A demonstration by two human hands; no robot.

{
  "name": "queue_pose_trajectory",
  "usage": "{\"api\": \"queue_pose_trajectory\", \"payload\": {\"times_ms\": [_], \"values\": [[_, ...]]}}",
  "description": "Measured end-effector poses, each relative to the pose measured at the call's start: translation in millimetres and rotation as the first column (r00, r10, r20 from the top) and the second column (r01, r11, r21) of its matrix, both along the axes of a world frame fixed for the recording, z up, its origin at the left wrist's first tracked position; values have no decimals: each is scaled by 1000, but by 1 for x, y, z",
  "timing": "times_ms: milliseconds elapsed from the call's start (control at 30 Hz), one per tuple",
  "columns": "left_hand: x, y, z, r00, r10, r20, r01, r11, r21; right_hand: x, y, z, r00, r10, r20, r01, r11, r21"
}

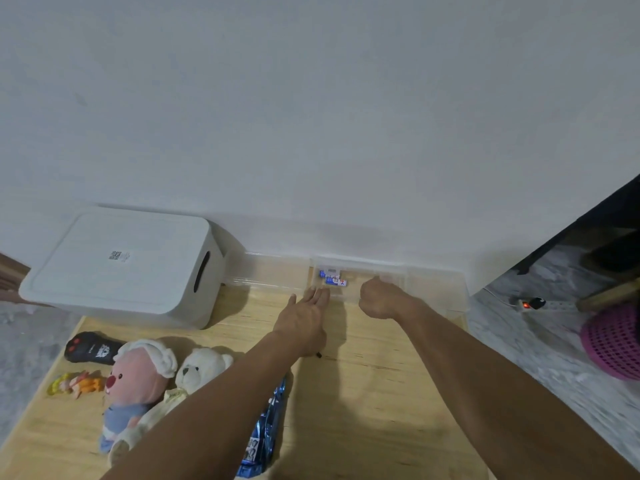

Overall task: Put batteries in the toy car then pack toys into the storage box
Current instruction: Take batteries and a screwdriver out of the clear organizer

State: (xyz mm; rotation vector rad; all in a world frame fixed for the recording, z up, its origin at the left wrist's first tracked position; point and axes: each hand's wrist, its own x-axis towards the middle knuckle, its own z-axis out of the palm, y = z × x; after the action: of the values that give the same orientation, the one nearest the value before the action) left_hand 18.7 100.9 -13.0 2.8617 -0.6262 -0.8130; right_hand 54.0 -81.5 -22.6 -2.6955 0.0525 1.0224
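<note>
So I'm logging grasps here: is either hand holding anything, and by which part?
Right hand grips the small clear plastic box at its near rim; left hand rests flat against it, holding nothing.

The place looks like a home room: soft toys, a pink plush [136, 382] and a white teddy bear [201, 372], lie on a low wooden surface [374, 393] against a plain white wall [311, 116], with grey marbled floor [540, 344], a floor power strip [528, 304] and a pink plastic basket [614, 342] to the right.

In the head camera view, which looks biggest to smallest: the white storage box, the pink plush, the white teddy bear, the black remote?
1. White storage box
2. Pink plush
3. White teddy bear, partly hidden by the left arm, so unsure against the plush
4. Black remote
</note>
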Motion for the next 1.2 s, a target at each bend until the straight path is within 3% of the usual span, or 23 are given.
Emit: {"api": "queue_pose_trajectory", "payload": {"times_ms": [233,400,500,767,967,1200], "values": [[5,1,-4,998,-55,3,55,998,20,7,-1,1,999,-46,18,44,990,133],[3,0,-6,997,-76,20,75,995,70,6,1,4,952,-295,78,242,887,393],[2,0,-4,996,-83,35,79,993,90,9,7,-1,929,-346,134,254,857,448],[1,6,-4,995,-48,88,43,997,59,14,38,-8,876,-242,418,159,961,225],[-1,11,-7,982,-111,151,93,989,118,20,50,-15,917,-79,391,81,997,12],[-1,17,-11,977,-84,194,64,992,108,24,49,-20,917,-94,388,96,995,15]]}}
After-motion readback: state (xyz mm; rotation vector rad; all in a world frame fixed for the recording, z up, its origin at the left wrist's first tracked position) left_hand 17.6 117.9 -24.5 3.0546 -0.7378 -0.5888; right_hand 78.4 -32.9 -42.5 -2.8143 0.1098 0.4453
